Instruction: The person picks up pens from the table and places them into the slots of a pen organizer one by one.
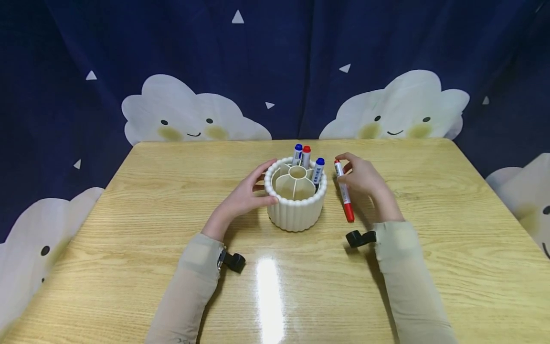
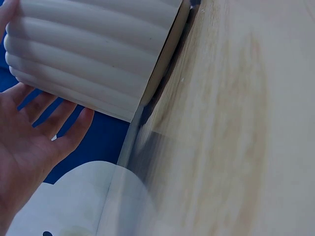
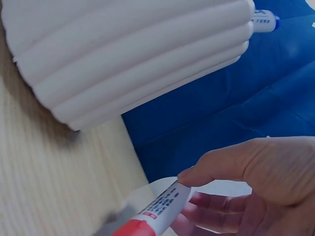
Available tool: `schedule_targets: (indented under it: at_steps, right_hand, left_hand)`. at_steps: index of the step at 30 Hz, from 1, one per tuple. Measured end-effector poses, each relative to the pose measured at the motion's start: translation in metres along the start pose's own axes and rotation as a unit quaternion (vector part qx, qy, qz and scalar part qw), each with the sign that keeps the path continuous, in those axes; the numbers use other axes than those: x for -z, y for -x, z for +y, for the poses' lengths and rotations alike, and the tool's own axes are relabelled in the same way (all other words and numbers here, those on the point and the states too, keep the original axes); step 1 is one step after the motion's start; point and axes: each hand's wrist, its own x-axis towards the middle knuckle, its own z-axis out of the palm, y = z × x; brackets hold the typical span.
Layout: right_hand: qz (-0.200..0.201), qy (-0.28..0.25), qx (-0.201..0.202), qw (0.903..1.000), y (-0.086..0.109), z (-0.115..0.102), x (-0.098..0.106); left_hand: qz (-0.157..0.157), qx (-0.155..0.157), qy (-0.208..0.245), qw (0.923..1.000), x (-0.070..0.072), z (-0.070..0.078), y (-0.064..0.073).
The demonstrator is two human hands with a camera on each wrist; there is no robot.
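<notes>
A white ribbed pen holder [image 1: 296, 215] with a beaded rim and inner dividers stands on the wooden table. Two blue-capped markers [image 1: 318, 171] and a red-ended marker [image 1: 306, 156] stand upright in its compartments. My left hand [image 1: 247, 193] holds the holder's left side, thumb at the near rim and fingers round the far side; the left wrist view shows fingertips at the ribbed wall [image 2: 88, 54]. To the right of the holder, my right hand [image 1: 361, 176] pinches a red and white marker [image 1: 345, 191] near its upper end, the red cap pointing down toward me.
The wooden table [image 1: 172, 177] reaches back to a dark blue curtain [image 1: 283, 57] printed with white clouds and triangles. Black wrist-worn devices [image 1: 235, 263] sit below both hands. A bright light reflection lies on the near tabletop.
</notes>
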Motion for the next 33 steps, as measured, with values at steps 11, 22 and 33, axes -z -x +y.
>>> schedule_targets:
  at_steps: [11, 22, 33]
  right_hand:
    - [0.058, -0.028, 0.024, 0.9977, 0.012, -0.015, 0.015]
    - [0.109, -0.026, 0.036, 0.9931, 0.026, -0.030, 0.024]
    - [0.154, -0.049, 0.065, 0.9846, 0.036, -0.046, 0.030]
  left_hand:
    - [0.001, 0.005, 0.001, 1.0000, 0.000, 0.004, 0.000]
    - [0.002, 0.002, 0.002, 1.0000, -0.001, 0.002, 0.001]
    - [0.002, 0.002, -0.001, 1.0000, -0.001, 0.000, 0.001]
